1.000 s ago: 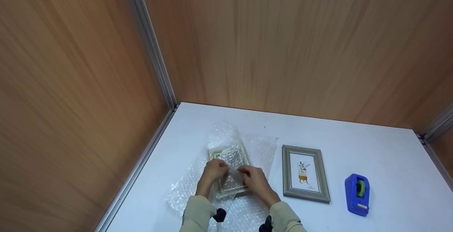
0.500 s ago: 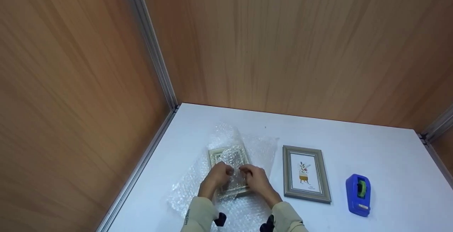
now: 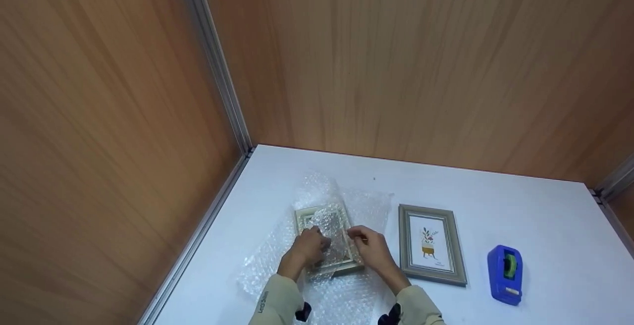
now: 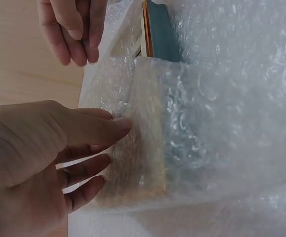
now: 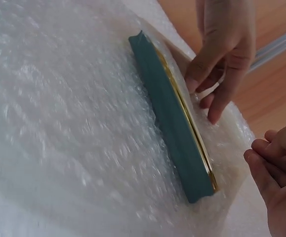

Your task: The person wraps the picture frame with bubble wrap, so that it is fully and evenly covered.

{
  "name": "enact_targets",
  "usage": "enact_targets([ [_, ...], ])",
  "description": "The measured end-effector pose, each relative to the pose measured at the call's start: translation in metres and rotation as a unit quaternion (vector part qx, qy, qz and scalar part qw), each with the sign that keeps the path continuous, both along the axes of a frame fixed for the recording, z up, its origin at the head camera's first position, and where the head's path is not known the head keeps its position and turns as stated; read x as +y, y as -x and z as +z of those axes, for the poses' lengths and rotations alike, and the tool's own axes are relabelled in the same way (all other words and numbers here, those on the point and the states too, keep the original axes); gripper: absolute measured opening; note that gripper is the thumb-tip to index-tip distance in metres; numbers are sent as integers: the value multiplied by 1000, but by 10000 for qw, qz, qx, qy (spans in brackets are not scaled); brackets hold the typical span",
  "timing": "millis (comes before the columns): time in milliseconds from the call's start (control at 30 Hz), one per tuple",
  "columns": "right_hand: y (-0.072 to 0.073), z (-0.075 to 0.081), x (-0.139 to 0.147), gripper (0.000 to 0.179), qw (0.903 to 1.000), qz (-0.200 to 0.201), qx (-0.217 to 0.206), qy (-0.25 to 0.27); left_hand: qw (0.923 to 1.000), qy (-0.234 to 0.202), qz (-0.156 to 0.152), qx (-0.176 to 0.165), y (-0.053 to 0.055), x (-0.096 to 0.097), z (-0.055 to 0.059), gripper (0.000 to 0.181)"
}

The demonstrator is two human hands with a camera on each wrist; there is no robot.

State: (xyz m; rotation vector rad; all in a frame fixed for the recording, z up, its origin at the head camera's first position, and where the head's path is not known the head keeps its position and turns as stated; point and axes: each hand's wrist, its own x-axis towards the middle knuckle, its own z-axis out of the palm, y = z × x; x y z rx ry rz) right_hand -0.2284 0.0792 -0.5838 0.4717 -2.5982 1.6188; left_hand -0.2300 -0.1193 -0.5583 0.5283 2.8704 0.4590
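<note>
In the head view a pale gold picture frame (image 3: 342, 267) lies flat, partly covered by a loose flap of bubble wrap (image 3: 364, 208). The frame's dark teal side (image 5: 170, 123) shows uncovered in the right wrist view. My left hand (image 3: 308, 246) rests on the flap over the frame; its thumb presses the plastic (image 4: 150, 103) and the other fingers lie loosely beside it. Near the frame's right edge is my right hand (image 3: 372, 248), fingers loosely bent, just off the wrap in the left wrist view. I see nothing in it.
A second, grey picture frame (image 3: 403, 236) with a plant print lies to the right. Farther right stands a blue tape dispenser (image 3: 505, 275) with a green roll. Wooden panels (image 3: 421, 67) close off the back and left of the white table (image 3: 545, 216).
My right hand has moved right, from the middle of the frame towards its right edge. My left hand has shifted slightly right and stays over the flap.
</note>
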Motion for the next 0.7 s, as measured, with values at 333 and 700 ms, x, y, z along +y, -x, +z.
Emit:
enact_targets([
  [333, -15, 3, 29, 23, 9996, 263, 97, -83, 9987, 333, -301, 260, -3, -1, 2, 24],
  [700, -40, 3, 38, 23, 9935, 1076, 2, -360, 9977, 427, -406, 334, -2, -2, 0, 29],
])
